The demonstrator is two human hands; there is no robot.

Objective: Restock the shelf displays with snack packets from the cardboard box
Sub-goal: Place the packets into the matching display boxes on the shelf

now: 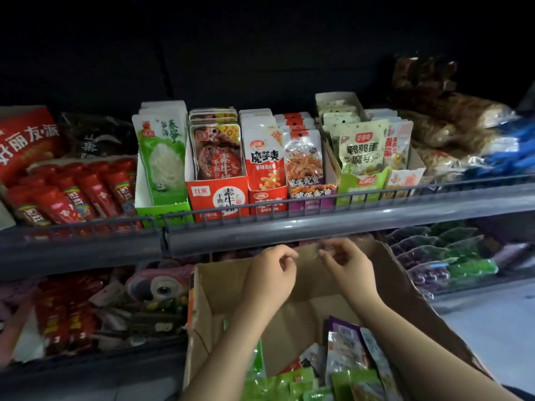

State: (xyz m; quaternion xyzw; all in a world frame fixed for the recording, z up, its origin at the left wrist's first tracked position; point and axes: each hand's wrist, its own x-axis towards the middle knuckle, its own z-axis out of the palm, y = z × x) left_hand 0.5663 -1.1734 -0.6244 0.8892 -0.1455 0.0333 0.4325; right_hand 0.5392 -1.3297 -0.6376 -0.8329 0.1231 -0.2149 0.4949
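Right now my left hand (270, 272) and my right hand (346, 266) are both raised over the open cardboard box (220, 287), just under the front rail of the upper shelf (289, 227). The two hands are near each other but apart. My left fingers are curled in loosely, and I see nothing between them. My right thumb and fingers are drawn together as in a pinch; something small and pale may sit at the fingertips (325, 251), but it is too blurred for me to tell whether I hold anything.

The snack packets (344, 360) lie loose in the bottom of the box, below my forearms: green ones toward the near left, purple and pale ones toward the right.

On the upper shelf a row of display cartons stands upright behind the rail. From left to right there is a green carton (162, 180), a red carton (217, 195), an orange-red carton (266, 180), a purple carton (307, 180) and a light green carton (359, 169), each with packets standing in it. Red sachets (75, 192) lie stacked to the left of them, and brown bags (434, 125) are piled to the right. The lower shelf (86, 311) beside the box holds a dim jumble of red packets and small toys.
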